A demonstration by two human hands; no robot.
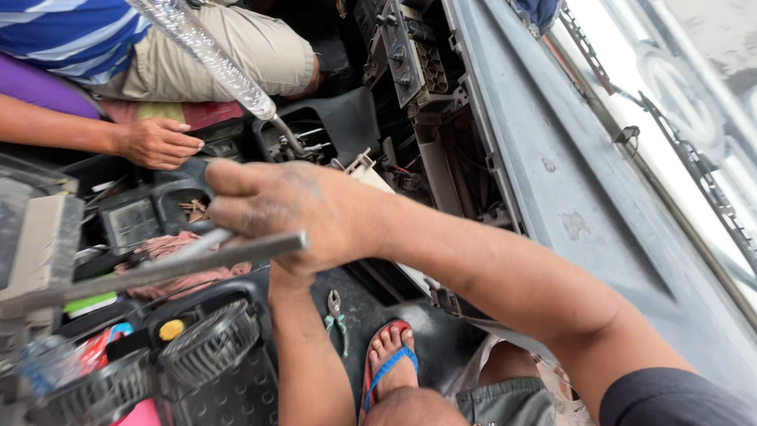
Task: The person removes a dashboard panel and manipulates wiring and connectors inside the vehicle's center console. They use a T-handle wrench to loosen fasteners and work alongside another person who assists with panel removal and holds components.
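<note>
Right hand (303,217) is closing around a flat grey metal bar (158,272), fingers curled over its right end, index finger stretched out to the left above it; bar is running left and slightly down toward the left edge. Left hand is hiding behind the right one, only the left forearm (303,355) is showing, coming up from the near edge, so cannot tell how its fingers are set. Just under the bar a pink rag (169,256) is lying on the dark console (134,221), with a small tray of rusty screws (193,209) just far of it. Near left, two round black fan grilles (209,343) are sitting side by side beside a yellow cap (171,330). Near the forearm, pliers (337,312) with teal handles are lying on the black floor mat (371,304), next to a foot in a red and blue sandal (388,367). Far left, another person's hand (158,142) is resting on the console, fingers loosely bent. A clear gear lever (209,55) is slanting down to the centre. Stripped dashboard (552,158) is filling the right side.
</note>
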